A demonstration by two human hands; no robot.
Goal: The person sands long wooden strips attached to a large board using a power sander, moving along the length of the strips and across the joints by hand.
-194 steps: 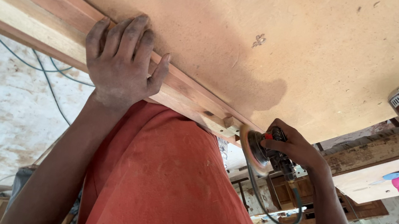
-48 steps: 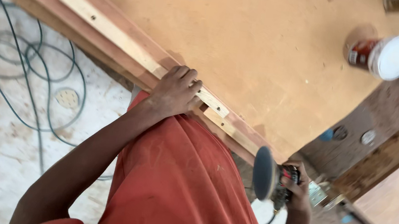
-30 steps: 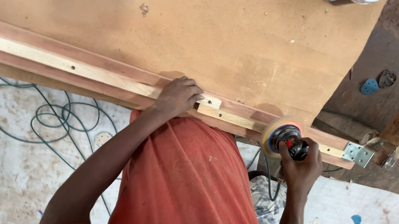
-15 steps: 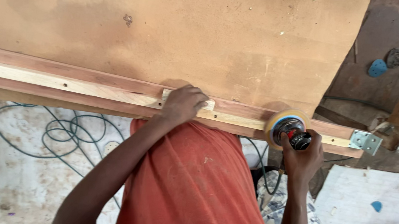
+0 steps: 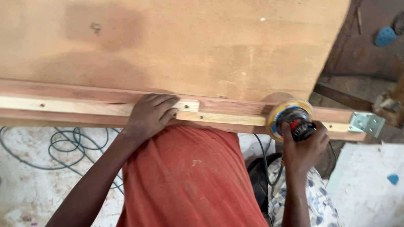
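Bracing left hand (image 5: 149, 115) on rail (image 5: 62, 106), right hand (image 5: 306, 147) gripping sander (image 5: 291, 119)

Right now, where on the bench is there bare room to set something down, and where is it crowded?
The broad brown board lies bare behind the wooden rail, from the left edge to its right end. The front edge is crowded: the left hand presses the rail, the right hand holds a disc sander against it, beside a metal bracket.
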